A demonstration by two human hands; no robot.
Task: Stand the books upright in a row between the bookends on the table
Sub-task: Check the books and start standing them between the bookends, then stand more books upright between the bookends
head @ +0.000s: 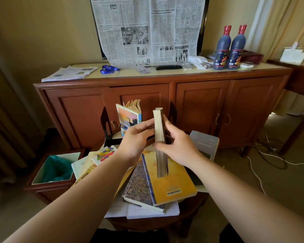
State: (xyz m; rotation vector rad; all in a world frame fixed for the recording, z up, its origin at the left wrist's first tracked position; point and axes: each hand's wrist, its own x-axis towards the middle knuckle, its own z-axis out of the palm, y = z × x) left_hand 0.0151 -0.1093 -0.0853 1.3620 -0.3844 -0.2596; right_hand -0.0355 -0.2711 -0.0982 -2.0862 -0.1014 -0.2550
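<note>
We saw pale yellow walls and a long reddish wooden sideboard with four panelled doors against the far wall. A newspaper hung over a dark screen above it. Two dark bottles with red caps stood on its pale top at the right, folded papers at the left. Cream curtains hung far right. Cables trailed over beige carpet. A wooden bin with a teal liner stood at the left.

right bookend mostly hidden behind held book, newspaper top cropped
</note>
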